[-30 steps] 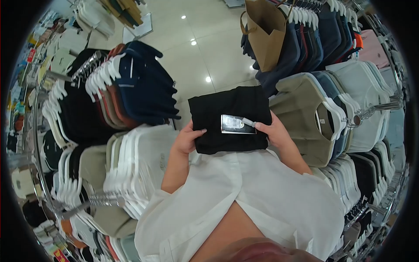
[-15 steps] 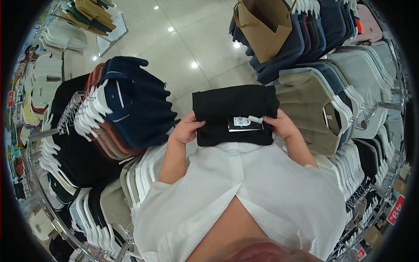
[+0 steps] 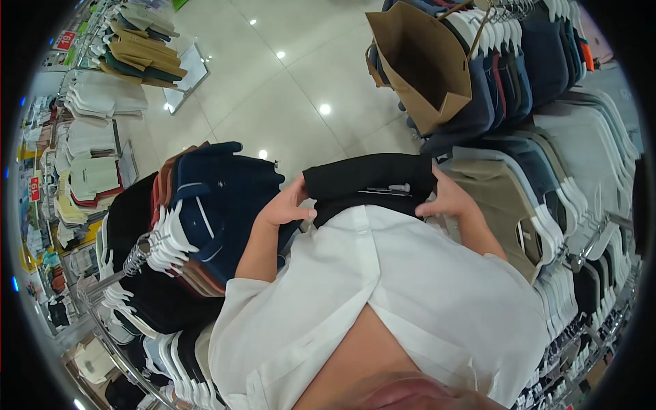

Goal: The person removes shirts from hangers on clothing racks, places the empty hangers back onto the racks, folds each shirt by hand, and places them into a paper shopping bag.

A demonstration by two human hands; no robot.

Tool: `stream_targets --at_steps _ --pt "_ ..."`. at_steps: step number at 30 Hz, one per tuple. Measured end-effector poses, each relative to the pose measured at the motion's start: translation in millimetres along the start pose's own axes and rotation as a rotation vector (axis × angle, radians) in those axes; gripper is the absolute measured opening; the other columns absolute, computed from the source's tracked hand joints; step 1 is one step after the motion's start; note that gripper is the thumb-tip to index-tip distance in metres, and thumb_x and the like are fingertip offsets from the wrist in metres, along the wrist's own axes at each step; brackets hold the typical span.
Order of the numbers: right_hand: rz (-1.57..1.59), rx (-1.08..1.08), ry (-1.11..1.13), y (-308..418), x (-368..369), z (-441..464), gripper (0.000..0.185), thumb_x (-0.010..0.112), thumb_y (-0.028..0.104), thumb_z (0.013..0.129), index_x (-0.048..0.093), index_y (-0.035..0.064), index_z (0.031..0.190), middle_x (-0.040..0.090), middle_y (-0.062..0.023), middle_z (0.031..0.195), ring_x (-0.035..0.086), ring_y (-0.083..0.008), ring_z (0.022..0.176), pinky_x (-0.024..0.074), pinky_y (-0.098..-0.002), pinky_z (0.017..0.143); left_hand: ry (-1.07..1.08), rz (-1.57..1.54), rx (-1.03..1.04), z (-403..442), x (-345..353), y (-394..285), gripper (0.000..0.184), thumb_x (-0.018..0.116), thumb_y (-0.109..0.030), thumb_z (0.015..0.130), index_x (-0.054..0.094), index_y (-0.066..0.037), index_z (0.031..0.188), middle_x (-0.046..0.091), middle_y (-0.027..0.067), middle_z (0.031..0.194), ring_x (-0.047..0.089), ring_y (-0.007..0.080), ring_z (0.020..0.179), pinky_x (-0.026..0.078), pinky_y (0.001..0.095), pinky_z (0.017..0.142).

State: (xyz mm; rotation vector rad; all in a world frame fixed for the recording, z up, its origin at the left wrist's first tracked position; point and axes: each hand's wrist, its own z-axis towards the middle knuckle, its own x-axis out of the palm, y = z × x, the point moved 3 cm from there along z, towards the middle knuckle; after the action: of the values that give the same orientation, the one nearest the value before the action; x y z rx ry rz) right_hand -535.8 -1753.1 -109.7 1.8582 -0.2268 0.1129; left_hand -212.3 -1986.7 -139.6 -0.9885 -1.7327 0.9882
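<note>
Beyond the black cloth (image 3: 369,171), floor (image 3: 297,102) gives room; navy shirts (image 3: 232,195) obstruct left, paper bag (image 3: 412,78) right.

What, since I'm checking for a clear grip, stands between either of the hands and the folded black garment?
Nothing visible does: the left hand meets the folded black garment at its left edge, the right hand at its right. Its tag lies between them, apart from both.

The folded garment (image 3: 369,171) before me is plain black, against my own plain white shirt (image 3: 424,273). To my left I see a navy top (image 3: 246,188) with a thin pale stripe on white hangers (image 3: 167,239); to my right, an olive-tan top (image 3: 495,188). The far-right paper bag (image 3: 410,99) is plain brown, the floor tiles (image 3: 273,102) cream.
</note>
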Motion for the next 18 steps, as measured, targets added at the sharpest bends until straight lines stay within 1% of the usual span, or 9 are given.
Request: stream_targets --at_steps 1,3,4,5,8,9,12,15,18 --pt "-0.018 -0.085 0.025 16 -2 7 0.116 0.098 0.017 0.058 0.041 0.006 0.158 0.055 -0.0098 0.151 0.05 -0.0221 0.141 0.0389 -0.039 0.118 -0.003 0.064 0.003 12 4 -19 0.104 0.086 -0.009 0.077 0.03 -0.008 0.164 0.045 0.0128 0.158 0.046 0.0278 0.144 0.04 0.0443 0.118" --pt "-0.271 0.03 0.077 38 -12 14 0.119 0.099 0.025 0.057 0.041 0.0068 0.159 0.052 -0.0122 0.153 0.048 -0.0258 0.143 0.0375 -0.0395 0.119 -0.001 0.196 -0.004 34 14 -58 0.113 0.088 -0.009 0.074 0.023 -0.008 0.166 0.044 0.0136 0.158 0.048 0.0284 0.143 0.04 0.0445 0.119" --pt "-0.393 0.091 0.095 44 -16 15 0.12 0.099 0.029 0.056 0.041 0.0072 0.159 0.051 -0.0133 0.154 0.048 -0.0276 0.144 0.0368 -0.0398 0.119 0.013 0.218 -0.073 41 14 -68 0.112 0.088 -0.008 0.074 0.024 -0.008 0.166 0.045 0.0138 0.157 0.049 0.0283 0.142 0.04 0.0445 0.119" --pt "-0.545 0.215 0.104 47 -18 17 0.11 0.096 0.032 0.062 0.044 0.0087 0.156 0.044 -0.0134 0.16 0.048 -0.0327 0.143 0.0366 -0.0397 0.12 0.034 0.243 -0.14 48 14 -77 0.111 0.087 -0.007 0.073 0.025 -0.008 0.165 0.046 0.014 0.156 0.049 0.0283 0.141 0.041 0.0444 0.119" --pt "-0.654 -0.169 0.102 56 -23 17 0.099 0.092 0.028 0.067 0.047 0.0086 0.153 0.042 -0.0131 0.162 0.048 -0.0348 0.142 0.0394 -0.0403 0.118 0.127 0.466 -0.283 70 -4 -81 0.101 0.081 -0.002 0.073 0.031 -0.007 0.161 0.05 0.0139 0.149 0.053 0.0263 0.136 0.045 0.0429 0.116" --pt "-0.69 -0.146 0.063 64 -24 15 0.087 0.087 0.023 0.07 0.051 0.0078 0.148 0.042 -0.012 0.162 0.048 -0.0341 0.143 0.0422 -0.0407 0.116 0.139 0.523 -0.272 78 -1 -93 0.094 0.076 -0.002 0.072 0.035 -0.005 0.156 0.054 0.0144 0.143 0.056 0.0271 0.133 0.048 0.0416 0.113" --pt "-0.644 0.021 -0.041 51 -28 19 0.081 0.084 0.018 0.071 0.052 0.0066 0.145 0.043 -0.0127 0.16 0.05 -0.0341 0.14 0.0447 -0.041 0.114 0.223 0.783 -0.142 110 -13 -91 0.086 0.072 -0.004 0.072 0.04 -0.002 0.151 0.059 0.021 0.138 0.058 0.035 0.132 0.054 0.0391 0.103" --pt "-0.651 0.149 -0.232 60 -15 28 0.075 0.08 0.014 0.072 0.052 0.0059 0.142 0.05 -0.0132 0.155 0.058 -0.0358 0.131 0.0492 -0.0416 0.109 0.284 0.93 -0.163 147 -32 -97 0.078 0.073 -0.003 0.071 0.046 -0.002 0.144 0.063 0.0234 0.132 0.062 0.0407 0.124 0.055 0.043 0.098" --pt "-0.651 0.165 -0.439 50 -6 34 0.068 0.078 0.011 0.073 0.056 0.0056 0.137 0.055 -0.013 0.15 0.063 -0.0378 0.121 0.0527 -0.0428 0.103 0.35 0.979 -0.209 194 -46 -121 0.073 0.077 -0.005 0.071 0.049 -0.002 0.138 0.066 0.0232 0.126 0.063 0.0457 0.116 0.054 0.0471 0.097"
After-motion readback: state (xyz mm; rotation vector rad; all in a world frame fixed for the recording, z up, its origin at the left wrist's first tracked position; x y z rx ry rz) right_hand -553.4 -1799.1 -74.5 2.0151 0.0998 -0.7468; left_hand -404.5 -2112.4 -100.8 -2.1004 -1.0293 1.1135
